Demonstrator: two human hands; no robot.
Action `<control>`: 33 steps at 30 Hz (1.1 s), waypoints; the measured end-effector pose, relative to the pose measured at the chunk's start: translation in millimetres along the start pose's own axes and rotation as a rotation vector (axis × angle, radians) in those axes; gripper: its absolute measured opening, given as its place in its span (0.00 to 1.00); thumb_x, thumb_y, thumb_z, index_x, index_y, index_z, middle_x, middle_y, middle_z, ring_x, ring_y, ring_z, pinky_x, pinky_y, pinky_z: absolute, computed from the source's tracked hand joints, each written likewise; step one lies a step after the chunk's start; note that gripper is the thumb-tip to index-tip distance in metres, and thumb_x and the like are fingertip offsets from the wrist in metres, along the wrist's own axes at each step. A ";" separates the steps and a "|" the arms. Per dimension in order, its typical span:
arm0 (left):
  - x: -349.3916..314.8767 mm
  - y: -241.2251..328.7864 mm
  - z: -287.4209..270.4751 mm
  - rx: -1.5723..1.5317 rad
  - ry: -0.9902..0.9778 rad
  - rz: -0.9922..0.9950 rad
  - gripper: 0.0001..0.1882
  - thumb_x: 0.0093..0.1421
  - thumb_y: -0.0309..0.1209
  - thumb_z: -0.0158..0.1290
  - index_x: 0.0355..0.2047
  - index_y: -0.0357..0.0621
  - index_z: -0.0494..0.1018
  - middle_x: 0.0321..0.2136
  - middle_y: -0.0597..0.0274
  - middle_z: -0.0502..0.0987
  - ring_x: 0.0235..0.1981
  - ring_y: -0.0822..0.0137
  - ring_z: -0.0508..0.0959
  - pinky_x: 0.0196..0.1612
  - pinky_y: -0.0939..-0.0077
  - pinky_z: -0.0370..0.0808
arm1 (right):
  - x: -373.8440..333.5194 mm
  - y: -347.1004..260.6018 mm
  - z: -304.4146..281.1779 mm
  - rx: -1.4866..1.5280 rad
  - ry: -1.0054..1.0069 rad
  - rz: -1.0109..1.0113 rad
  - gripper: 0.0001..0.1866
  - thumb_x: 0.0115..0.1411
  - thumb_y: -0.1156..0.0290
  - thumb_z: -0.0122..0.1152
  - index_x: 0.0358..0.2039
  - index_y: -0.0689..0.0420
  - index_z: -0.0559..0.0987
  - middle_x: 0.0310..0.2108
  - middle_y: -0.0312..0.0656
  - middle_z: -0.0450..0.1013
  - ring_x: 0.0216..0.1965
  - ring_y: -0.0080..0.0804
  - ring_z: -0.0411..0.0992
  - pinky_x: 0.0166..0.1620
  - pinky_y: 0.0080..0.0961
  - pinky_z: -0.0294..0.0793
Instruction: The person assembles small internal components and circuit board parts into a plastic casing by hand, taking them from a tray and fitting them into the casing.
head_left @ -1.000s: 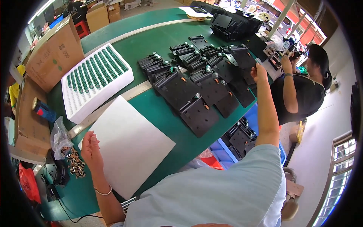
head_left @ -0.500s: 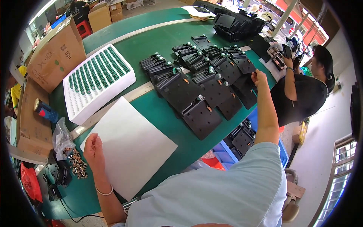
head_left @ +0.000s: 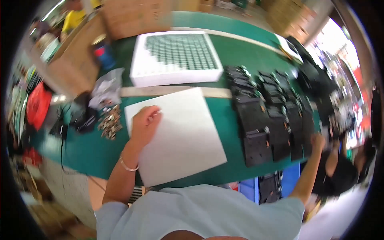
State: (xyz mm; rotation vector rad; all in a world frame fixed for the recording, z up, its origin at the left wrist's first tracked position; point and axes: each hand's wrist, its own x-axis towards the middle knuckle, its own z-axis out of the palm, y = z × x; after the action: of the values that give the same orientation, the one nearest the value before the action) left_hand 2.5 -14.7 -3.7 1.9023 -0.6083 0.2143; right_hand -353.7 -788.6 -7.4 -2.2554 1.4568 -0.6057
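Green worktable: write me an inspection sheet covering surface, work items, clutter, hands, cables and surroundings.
Surface: green worktable, white sheet lying on it.
Work items: black plates right of the sheet; behind it, a partly filled white tray.
Clutter: small metal pieces, plastic bag and blue can at left.
Hands: left hand curled over the white sheet; right hand blurred near the plates' right side, grip unclear.
Cables: black cable at the table's left front edge.
Surroundings: cardboard boxes behind, blue crate below, co-worker at right.
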 end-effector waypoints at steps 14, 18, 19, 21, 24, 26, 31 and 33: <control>-9.8 -10.5 8.5 0.215 0.016 0.116 0.09 0.57 0.34 0.57 0.34 0.43 0.74 0.31 0.55 0.76 0.33 0.51 0.76 0.37 0.60 0.73 | -297.8 -487.6 130.4 0.320 -0.292 -1.431 0.08 0.62 0.75 0.59 0.40 0.63 0.79 0.31 0.44 0.78 0.28 0.34 0.77 0.31 0.25 0.76; -7.5 -4.3 7.9 0.254 -0.106 -0.005 0.09 0.57 0.32 0.56 0.36 0.43 0.74 0.35 0.54 0.76 0.40 0.52 0.76 0.44 0.59 0.72 | -418.9 -555.0 162.7 0.393 -0.710 -1.618 0.09 0.56 0.78 0.61 0.39 0.59 0.80 0.33 0.48 0.77 0.31 0.44 0.77 0.32 0.32 0.77; -6.5 -2.5 9.8 0.156 -0.110 -0.086 0.11 0.57 0.31 0.56 0.40 0.43 0.74 0.39 0.53 0.77 0.43 0.53 0.76 0.47 0.58 0.72 | -440.1 -566.3 171.7 0.406 -0.770 -1.679 0.09 0.56 0.78 0.61 0.38 0.57 0.80 0.32 0.47 0.77 0.30 0.44 0.77 0.32 0.34 0.77; -8.1 -9.1 16.3 -0.082 0.162 0.229 0.10 0.59 0.31 0.53 0.40 0.44 0.73 0.40 0.51 0.76 0.45 0.51 0.74 0.47 0.56 0.70 | -479.8 -590.7 178.0 0.421 -0.793 -1.886 0.06 0.57 0.74 0.62 0.36 0.59 0.80 0.32 0.47 0.77 0.30 0.43 0.76 0.34 0.31 0.76; -5.8 -7.8 14.5 -0.043 -0.006 0.062 0.12 0.61 0.31 0.50 0.46 0.45 0.72 0.45 0.52 0.75 0.50 0.56 0.73 0.51 0.59 0.69 | -529.8 -634.0 195.7 0.425 -0.867 -1.946 0.07 0.58 0.70 0.61 0.35 0.58 0.79 0.28 0.45 0.75 0.29 0.44 0.74 0.33 0.34 0.73; -8.2 -14.1 20.5 0.059 -0.053 0.006 0.13 0.62 0.31 0.49 0.47 0.45 0.72 0.47 0.54 0.75 0.51 0.57 0.72 0.52 0.61 0.69 | -559.6 -666.2 217.3 0.436 -0.883 -1.934 0.09 0.57 0.66 0.61 0.35 0.56 0.79 0.29 0.46 0.75 0.32 0.46 0.74 0.36 0.38 0.73; -0.9 -4.8 14.7 0.127 -0.191 -0.124 0.15 0.62 0.28 0.48 0.49 0.43 0.73 0.49 0.53 0.75 0.52 0.57 0.73 0.53 0.66 0.70 | -624.3 -718.0 271.0 0.327 -0.804 -2.025 0.16 0.54 0.57 0.64 0.38 0.53 0.80 0.37 0.47 0.76 0.44 0.47 0.71 0.45 0.42 0.72; -1.0 -12.7 21.6 -0.085 -0.123 -0.094 0.16 0.66 0.32 0.46 0.52 0.44 0.72 0.52 0.56 0.74 0.53 0.60 0.72 0.55 0.65 0.69 | -650.8 -723.6 283.2 0.220 -0.695 -1.933 0.24 0.52 0.49 0.65 0.43 0.54 0.79 0.44 0.46 0.75 0.50 0.47 0.68 0.50 0.43 0.69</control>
State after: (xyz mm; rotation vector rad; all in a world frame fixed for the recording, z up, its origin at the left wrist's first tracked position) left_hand 5.2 -30.2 -23.3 1.8658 -0.5994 0.0103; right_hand 106.0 112.9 48.9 -2.5122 -1.3098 -0.2334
